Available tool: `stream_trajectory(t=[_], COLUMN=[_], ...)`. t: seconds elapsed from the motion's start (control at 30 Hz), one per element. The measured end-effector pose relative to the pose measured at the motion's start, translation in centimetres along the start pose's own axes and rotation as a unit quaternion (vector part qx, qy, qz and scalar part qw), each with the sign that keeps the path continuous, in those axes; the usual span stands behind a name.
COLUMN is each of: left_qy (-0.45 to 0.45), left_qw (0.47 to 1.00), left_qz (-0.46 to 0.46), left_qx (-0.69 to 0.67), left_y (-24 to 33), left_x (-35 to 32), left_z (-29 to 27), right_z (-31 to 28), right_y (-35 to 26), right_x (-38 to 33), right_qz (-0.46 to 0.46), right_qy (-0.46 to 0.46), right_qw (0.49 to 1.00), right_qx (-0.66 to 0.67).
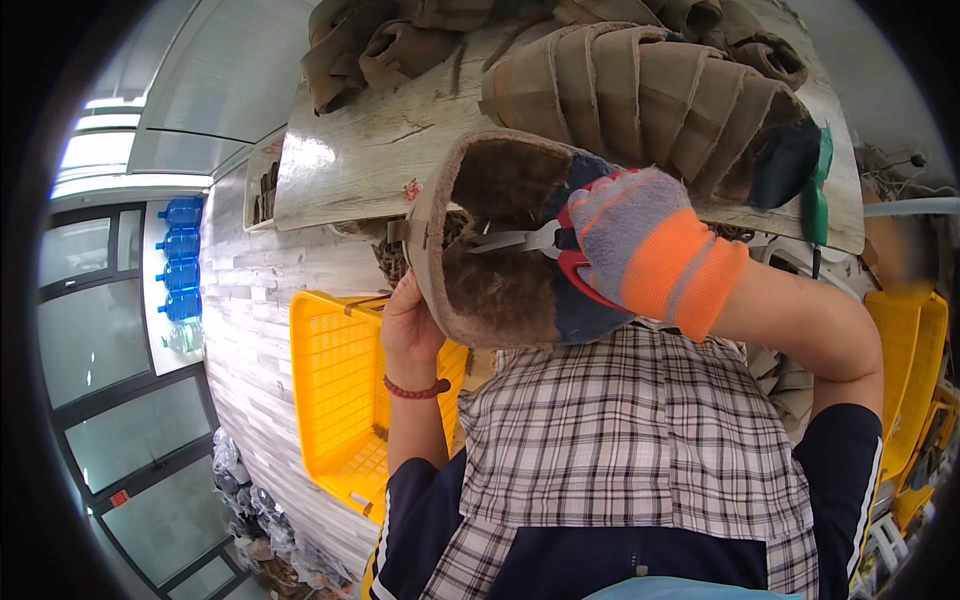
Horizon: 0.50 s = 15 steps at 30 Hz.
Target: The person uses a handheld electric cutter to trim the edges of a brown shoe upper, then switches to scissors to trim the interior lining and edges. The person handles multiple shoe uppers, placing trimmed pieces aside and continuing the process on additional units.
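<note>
A fur-lined boot upper [505, 295], brown with dark blue parts, is held in front of my chest with its furry inside facing up. My left hand [412, 322], bare, is closed on its left edge; some fingers are hidden behind the piece. My right hand [640, 235], in a grey and orange knit glove, is closed round the red handles of a pair of scissors [515, 241]. The metal blades point left inside the upper, over the gap between its two furry sides. Beyond it, a row of nested brown uppers [635, 90] lies on the table [365, 150].
More brown pieces [405, 50] lie at the table's far side. A green-handled tool [820, 195] sits at its right edge. A yellow basket [330, 400] stands on the floor at left, another yellow container [920, 370] at right. Blue water jugs [181, 243] line the left wall.
</note>
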<state>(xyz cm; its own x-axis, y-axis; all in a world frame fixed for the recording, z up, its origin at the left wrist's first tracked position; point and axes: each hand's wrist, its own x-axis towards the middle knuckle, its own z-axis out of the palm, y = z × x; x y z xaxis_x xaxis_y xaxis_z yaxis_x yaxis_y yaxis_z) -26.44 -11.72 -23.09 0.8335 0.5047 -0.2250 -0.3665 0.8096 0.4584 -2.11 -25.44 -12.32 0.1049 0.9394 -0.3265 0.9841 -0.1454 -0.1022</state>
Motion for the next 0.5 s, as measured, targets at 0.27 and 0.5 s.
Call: stream_trajectory(t=[0.27,0.5], left_qy=[-0.013,0.017], left_qw=[1.0,0.999], left_qz=[0.008,0.019], left_qx=[0.004,0.028], left_y=[0.2,0.2], left_x=[0.0,-0.6], left_z=[-0.2,0.2], right_z=[0.9,0.2], right_y=[0.2,2.0], right_x=[0.5,-1.8], right_qz=[-0.041,0.002], right_qy=[0.072,0.139], right_qw=[0.997,0.986], right_qx=[0.009,0.092])
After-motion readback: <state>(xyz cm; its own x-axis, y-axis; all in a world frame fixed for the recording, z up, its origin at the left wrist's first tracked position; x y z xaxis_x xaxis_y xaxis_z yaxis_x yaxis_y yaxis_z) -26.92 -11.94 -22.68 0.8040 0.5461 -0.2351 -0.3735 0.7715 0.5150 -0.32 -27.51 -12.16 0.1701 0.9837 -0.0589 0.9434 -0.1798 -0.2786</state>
